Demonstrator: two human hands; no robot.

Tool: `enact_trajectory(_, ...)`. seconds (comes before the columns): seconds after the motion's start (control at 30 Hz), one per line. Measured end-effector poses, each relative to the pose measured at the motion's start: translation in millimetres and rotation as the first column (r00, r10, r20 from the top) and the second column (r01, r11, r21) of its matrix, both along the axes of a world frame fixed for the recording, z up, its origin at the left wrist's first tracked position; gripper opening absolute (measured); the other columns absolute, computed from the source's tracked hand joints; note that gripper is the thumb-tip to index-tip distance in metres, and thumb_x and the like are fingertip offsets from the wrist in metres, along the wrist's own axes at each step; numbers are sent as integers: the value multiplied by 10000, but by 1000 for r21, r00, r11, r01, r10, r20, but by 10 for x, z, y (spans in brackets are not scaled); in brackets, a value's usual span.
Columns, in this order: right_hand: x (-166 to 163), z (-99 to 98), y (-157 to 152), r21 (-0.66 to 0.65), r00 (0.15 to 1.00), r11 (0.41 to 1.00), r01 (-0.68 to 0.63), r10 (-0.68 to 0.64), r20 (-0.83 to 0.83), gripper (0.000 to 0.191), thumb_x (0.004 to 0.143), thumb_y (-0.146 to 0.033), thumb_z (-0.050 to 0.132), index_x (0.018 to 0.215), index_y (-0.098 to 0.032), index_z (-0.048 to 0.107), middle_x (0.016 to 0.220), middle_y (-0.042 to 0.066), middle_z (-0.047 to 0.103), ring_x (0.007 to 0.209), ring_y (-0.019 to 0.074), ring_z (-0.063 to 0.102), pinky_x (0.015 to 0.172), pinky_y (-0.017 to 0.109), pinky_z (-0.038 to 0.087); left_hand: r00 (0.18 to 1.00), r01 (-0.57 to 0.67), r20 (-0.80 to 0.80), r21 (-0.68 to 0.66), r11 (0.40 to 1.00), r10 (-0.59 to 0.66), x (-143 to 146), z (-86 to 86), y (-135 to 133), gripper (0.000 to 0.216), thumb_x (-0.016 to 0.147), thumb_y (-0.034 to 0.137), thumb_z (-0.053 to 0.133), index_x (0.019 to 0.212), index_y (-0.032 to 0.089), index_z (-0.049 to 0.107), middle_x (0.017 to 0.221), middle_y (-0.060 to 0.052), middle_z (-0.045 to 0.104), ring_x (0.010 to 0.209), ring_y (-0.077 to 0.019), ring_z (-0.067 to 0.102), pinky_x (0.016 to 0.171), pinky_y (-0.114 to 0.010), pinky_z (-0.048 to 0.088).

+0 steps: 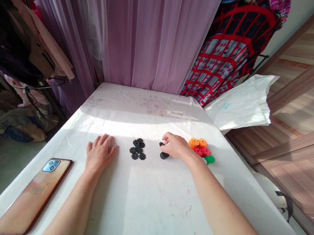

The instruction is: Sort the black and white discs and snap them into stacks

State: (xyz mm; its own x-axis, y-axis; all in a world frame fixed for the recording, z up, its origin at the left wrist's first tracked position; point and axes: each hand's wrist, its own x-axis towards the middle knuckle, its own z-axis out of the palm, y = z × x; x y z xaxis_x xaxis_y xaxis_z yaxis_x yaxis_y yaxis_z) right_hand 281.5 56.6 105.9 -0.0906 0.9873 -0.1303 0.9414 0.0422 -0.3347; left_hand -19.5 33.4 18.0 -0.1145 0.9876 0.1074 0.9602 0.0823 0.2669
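Observation:
My left hand [99, 153] lies flat, palm down, on the white table [148, 199], holding nothing. To its right is a small pile of black snowflake discs [138, 149]. My right hand [175, 146] pinches one black disc [161, 144] between its fingertips, just above the table. A short stack of black discs [164, 155] sits under that hand. Behind the right hand lie orange discs [197, 142], red discs [202, 151] and a green disc [209, 159], partly hidden by my wrist.
A phone [32, 196] lies face down near the table's front left edge. A purple curtain [143, 34] hangs behind the table. A red patterned cloth [225, 53] and a white plastic bag [241, 102] are at the back right. Clothes hang at the left.

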Motion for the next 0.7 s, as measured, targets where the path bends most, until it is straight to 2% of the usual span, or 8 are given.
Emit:
enact_trajectory(0.17, 155, 7, -242, -41, 998, 999, 32, -30, 60, 292, 771, -264, 695, 1058, -269, 639, 1087, 11, 742, 985, 200, 669, 740, 261, 408, 1000, 4, -8, -15, 1000, -4, 8, 37, -8, 553, 1007, 458, 356, 1460, 207, 549, 1606, -118, 460, 1502, -340, 358, 1221, -590, 253)
enact_trajectory(0.57, 104, 2, -310, -78, 997, 997, 11, -6, 76, 285, 817, -254, 678, 1100, -257, 644, 1160, 8, 729, 1020, 199, 651, 754, 269, 382, 999, 12, -37, -26, 1000, -13, -8, 54, 4, 553, 1010, 462, 363, 1459, 199, 551, 1604, -125, 462, 1504, -344, 355, 1212, -591, 271)
enact_trajectory(0.7, 145, 24, -419, -61, 989, 997, 45, -35, 147, 241, 875, -226, 609, 1108, -239, 669, 1195, 34, 724, 1052, 211, 652, 759, 279, 376, 999, 5, -38, -29, 1000, -6, -3, 51, 3, 560, 1015, 471, 349, 1463, 201, 548, 1608, -116, 458, 1506, -339, 353, 1220, -588, 261)
